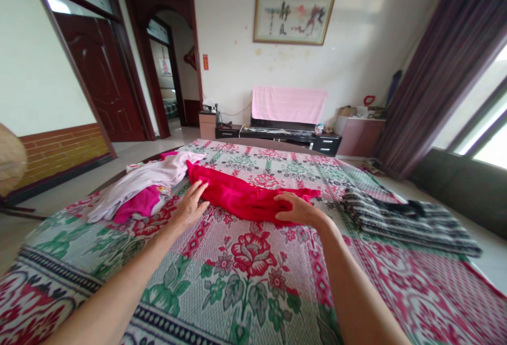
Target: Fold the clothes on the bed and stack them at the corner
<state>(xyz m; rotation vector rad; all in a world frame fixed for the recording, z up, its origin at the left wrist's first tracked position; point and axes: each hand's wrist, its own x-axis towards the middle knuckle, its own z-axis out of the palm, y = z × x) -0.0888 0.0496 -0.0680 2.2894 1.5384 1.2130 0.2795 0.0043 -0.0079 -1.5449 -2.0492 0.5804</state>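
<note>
A bright red garment (241,194) lies folded in a long strip across the middle of a floral bedspread (253,276). My left hand (192,205) rests flat at the strip's left end, fingers stretched out and touching the red cloth. At the right end my right hand (295,208) lies palm down on the cloth, its fingers together and extended. Neither hand grips anything.
A heap of pale pink and magenta clothes (142,186) lies to the left. A folded black-and-white striped cloth (400,215) sits at the right. Beyond the bed are a low TV stand under a pink cover (289,104), dark doors at left and curtains at right.
</note>
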